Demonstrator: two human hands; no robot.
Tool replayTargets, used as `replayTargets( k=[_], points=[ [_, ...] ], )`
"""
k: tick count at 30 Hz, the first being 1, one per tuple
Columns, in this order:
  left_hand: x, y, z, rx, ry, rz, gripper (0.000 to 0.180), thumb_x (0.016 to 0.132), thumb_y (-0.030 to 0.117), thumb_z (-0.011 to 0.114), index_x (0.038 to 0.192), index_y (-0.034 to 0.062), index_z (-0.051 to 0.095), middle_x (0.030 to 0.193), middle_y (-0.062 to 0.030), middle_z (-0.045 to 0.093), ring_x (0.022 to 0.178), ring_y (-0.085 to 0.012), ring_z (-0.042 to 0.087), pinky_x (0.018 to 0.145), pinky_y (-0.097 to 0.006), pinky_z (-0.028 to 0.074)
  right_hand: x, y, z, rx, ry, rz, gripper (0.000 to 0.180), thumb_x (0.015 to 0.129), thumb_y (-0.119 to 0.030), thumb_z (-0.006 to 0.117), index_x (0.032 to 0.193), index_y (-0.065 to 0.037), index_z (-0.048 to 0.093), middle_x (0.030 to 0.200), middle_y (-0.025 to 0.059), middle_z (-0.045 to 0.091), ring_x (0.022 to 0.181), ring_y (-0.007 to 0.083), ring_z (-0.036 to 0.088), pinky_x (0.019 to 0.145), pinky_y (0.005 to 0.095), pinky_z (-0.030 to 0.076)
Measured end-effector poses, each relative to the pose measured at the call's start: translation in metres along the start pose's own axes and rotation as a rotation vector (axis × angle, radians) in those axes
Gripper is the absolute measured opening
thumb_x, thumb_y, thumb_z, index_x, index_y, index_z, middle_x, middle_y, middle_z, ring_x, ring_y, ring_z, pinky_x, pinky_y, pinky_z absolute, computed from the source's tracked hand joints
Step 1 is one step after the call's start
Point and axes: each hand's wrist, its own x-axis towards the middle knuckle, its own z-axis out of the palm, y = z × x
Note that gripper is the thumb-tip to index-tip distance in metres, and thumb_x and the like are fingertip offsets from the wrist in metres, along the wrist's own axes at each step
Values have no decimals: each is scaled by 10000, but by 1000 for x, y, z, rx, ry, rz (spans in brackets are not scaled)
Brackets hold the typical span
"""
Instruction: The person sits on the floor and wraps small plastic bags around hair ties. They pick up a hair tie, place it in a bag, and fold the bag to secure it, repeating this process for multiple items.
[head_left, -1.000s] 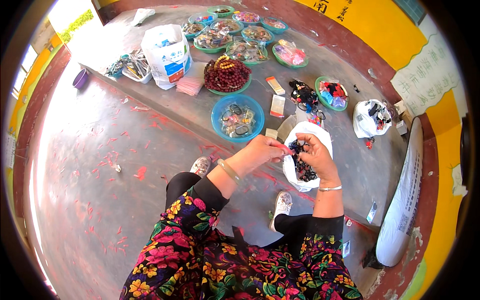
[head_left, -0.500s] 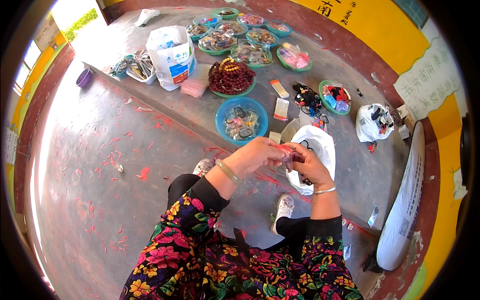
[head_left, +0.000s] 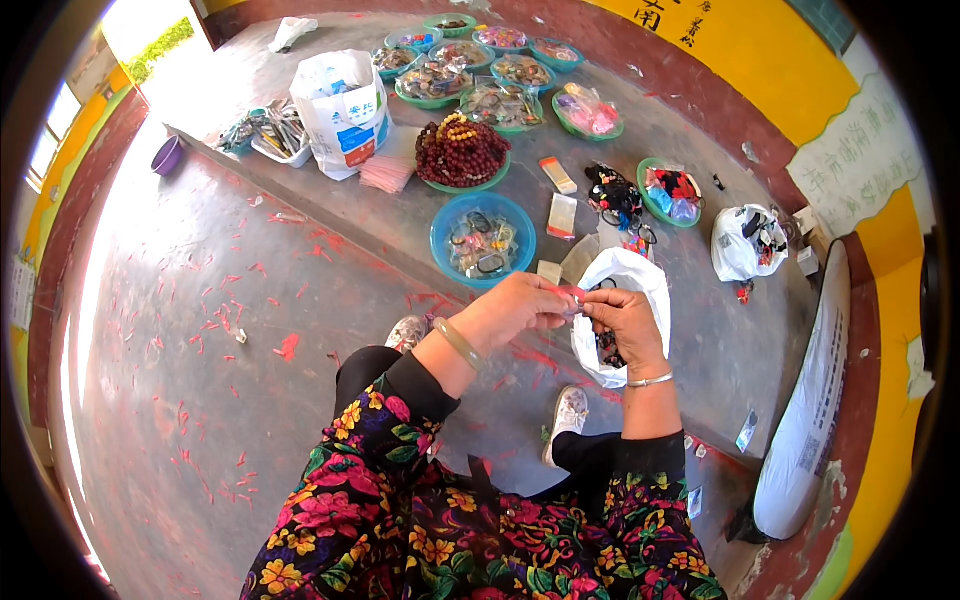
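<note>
My left hand [head_left: 520, 312] and my right hand [head_left: 625, 322] meet in front of me, fingertips pinching a small red piece [head_left: 572, 293] between them. They hover over an open white plastic bag [head_left: 630, 285] with dark small items inside, lying on the grey concrete step. A blue bowl [head_left: 483, 238] of rings and trinkets sits just beyond my left hand. I wear a bracelet on each wrist and floral sleeves.
Several green and blue bowls [head_left: 505, 103] of beads and trinkets line the step, with a heap of dark red bead strings [head_left: 460, 150], a white sack [head_left: 340, 110], another white bag [head_left: 748, 243] and a long white sack [head_left: 815, 400] at right. Red scraps litter the floor [head_left: 200, 330].
Both hands have come out of the white bag and drawn together, now pinching a small red piece above it.
</note>
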Motion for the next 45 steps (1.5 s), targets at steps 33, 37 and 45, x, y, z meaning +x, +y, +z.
replayTargets(
  k=[33, 37, 45],
  points=[
    [20, -20, -1, 699, 242, 150, 276, 855, 253, 595, 986, 26, 680, 659, -13, 586, 566, -70, 490, 461, -245, 389, -9, -13, 24, -897, 151, -798, 160, 718, -38, 650, 867, -98, 643, 726, 56, 562, 662, 252, 579, 571, 354, 460],
    [18, -19, 0, 641, 248, 110, 257, 855, 228, 590, 988, 27, 680, 674, -16, 596, 564, -69, 492, 457, -250, 396, -8, -12, 24, -886, 120, -774, 140, 725, -81, 671, 862, -101, 653, 717, 58, 561, 662, 254, 577, 573, 350, 454],
    [12, -18, 13, 829, 284, 249, 253, 835, 236, 551, 880, 17, 671, 673, -177, 622, 607, -287, 609, 585, -367, 472, -10, -10, 22, -906, 135, -611, 99, 743, -104, 651, 838, -81, 665, 710, 84, 569, 651, 263, 575, 564, 341, 445]
  ],
)
